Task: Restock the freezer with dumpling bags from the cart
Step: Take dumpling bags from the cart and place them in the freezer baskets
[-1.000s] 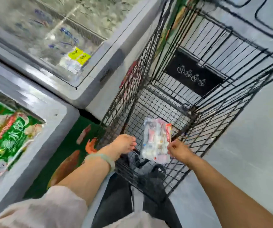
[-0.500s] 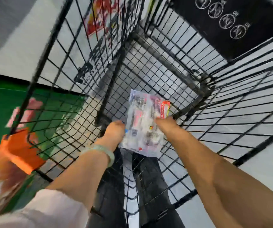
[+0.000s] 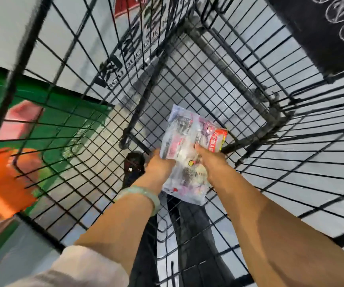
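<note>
The dumpling bag [image 3: 184, 141] is clamped between two sets of fingers, the left hand [image 3: 160, 165] curled on its left edge and the right hand [image 3: 213, 162] on its right edge, likely so the slack, lumpy pack is kept from sagging or slipping. It is held low inside the cart [image 3: 206, 79], with the mesh floor just beyond the fingers; whether it is lifted clear cannot be told. A lift out toward the freezer, which is not in view, is judged next.
</note>
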A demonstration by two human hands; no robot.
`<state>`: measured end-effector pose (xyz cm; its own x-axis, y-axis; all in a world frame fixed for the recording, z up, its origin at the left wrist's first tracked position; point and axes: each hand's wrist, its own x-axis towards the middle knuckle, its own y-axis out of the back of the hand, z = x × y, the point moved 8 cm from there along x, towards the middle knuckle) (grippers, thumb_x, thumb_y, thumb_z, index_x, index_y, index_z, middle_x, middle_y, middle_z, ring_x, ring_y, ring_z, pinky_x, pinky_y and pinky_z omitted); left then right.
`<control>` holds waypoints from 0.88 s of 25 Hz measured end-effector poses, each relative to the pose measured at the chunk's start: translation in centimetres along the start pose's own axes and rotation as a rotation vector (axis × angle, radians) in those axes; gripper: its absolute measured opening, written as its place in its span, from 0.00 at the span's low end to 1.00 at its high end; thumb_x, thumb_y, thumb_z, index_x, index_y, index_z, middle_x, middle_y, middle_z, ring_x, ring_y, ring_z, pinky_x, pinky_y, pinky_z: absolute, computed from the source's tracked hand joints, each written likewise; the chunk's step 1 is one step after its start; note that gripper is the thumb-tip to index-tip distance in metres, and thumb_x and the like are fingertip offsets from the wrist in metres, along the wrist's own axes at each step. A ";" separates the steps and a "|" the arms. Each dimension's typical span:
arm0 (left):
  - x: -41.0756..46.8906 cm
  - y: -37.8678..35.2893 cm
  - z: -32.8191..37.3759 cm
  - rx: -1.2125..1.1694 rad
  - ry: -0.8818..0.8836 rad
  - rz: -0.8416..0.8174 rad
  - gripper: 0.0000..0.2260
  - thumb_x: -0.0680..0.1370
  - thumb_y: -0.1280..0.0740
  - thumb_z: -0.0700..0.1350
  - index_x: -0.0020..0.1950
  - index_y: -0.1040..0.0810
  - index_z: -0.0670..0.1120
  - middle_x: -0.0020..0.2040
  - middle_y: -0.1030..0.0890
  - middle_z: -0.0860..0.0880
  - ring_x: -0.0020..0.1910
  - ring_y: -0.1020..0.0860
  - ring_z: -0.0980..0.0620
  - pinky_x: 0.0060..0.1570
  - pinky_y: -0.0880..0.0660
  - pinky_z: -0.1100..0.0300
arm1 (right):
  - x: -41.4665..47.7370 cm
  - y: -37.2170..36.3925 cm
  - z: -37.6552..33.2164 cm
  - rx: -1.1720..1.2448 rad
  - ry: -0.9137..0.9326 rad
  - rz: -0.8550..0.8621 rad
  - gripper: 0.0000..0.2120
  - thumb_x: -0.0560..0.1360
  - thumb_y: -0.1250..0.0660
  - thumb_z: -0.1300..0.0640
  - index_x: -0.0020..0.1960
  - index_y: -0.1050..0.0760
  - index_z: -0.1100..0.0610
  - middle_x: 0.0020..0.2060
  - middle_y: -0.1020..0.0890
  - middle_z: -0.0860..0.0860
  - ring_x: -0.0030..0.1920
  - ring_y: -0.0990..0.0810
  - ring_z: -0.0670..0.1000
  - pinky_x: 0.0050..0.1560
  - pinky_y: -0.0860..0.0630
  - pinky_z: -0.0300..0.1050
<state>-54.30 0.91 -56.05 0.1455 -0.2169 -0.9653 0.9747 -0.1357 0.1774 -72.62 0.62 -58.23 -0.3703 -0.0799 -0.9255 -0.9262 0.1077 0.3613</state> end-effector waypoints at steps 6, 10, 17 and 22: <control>-1.5 0.2 0.2 -0.007 -0.109 -0.133 0.37 0.69 0.33 0.40 0.76 0.43 0.53 0.68 0.28 0.47 0.64 0.26 0.44 0.64 0.28 0.47 | -5.0 -1.0 -2.4 0.155 0.047 -0.148 0.08 0.77 0.35 0.57 0.41 0.24 0.58 0.41 0.18 0.58 0.41 0.19 0.57 0.46 0.22 0.51; -10.2 1.5 3.8 -0.158 -0.217 -0.232 0.13 0.78 0.38 0.36 0.61 0.29 0.47 0.51 0.23 0.48 0.41 0.19 0.66 0.40 0.26 0.75 | -11.1 -2.1 -4.9 0.206 0.071 -0.292 0.06 0.75 0.40 0.65 0.45 0.24 0.63 0.33 0.18 0.57 0.31 0.20 0.51 0.35 0.21 0.43; -20.3 4.7 5.5 0.282 -0.542 0.047 0.45 0.71 0.26 0.48 0.78 0.54 0.53 0.76 0.42 0.49 0.73 0.37 0.47 0.71 0.38 0.51 | -25.7 0.9 -8.3 0.040 0.144 -0.455 0.11 0.75 0.41 0.67 0.36 0.27 0.58 0.18 0.26 0.47 0.17 0.30 0.40 0.27 0.47 0.33; -29.2 11.7 8.3 0.619 -0.712 0.479 0.26 0.79 0.42 0.43 0.76 0.44 0.55 0.65 0.25 0.43 0.55 0.22 0.38 0.52 0.24 0.48 | -35.9 0.8 -10.0 -0.075 0.339 -0.571 0.10 0.78 0.41 0.62 0.38 0.27 0.57 0.20 0.24 0.47 0.19 0.28 0.40 0.23 0.42 0.31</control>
<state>-48.57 -2.31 -24.17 0.1636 -0.8677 -0.4693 0.5561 -0.3119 0.7704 -60.78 -6.33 -23.59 0.1890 -0.4126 -0.8911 -0.9813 -0.1117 -0.1565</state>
